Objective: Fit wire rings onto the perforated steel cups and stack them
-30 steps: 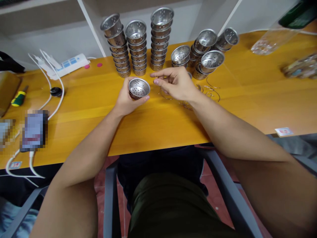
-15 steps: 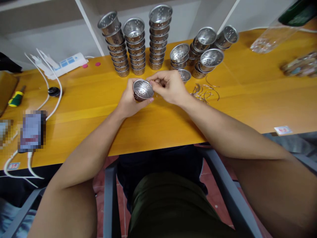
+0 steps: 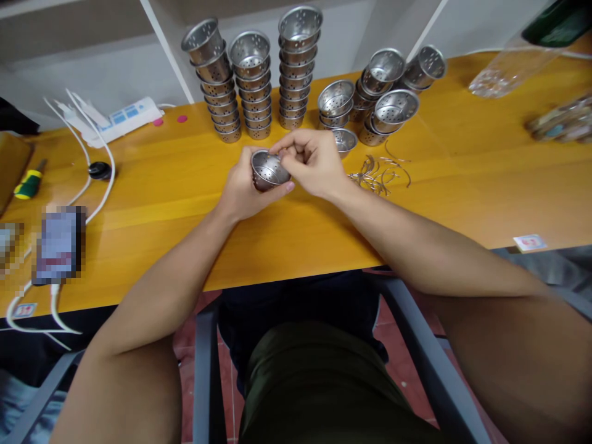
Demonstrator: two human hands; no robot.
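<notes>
My left hand (image 3: 240, 188) is closed around a small perforated steel cup (image 3: 269, 169), held just above the yellow table (image 3: 185, 203). My right hand (image 3: 314, 161) pinches a thin wire handle that spans the cup's mouth, its fingertips at the rim. A loose heap of wire handles (image 3: 377, 174) lies on the table just right of my right hand. Three tall stacks of the same cups (image 3: 256, 86) stand behind my hands. A looser pile of cups (image 3: 383, 92) sits to their right, and a single cup (image 3: 345, 140) lies behind my right hand.
At the left lie a white power strip (image 3: 123, 118), white cables (image 3: 87, 179), a green-handled screwdriver (image 3: 26, 183) and a blurred-out phone (image 3: 59, 243). A clear plastic bag (image 3: 504, 71) and a blurry object (image 3: 562, 120) sit far right. A small label (image 3: 530, 242) lies at the front edge.
My right hand came left from above the wire heap to the cup and now pinches a wire across its mouth. The left hand tilted the cup slightly.
</notes>
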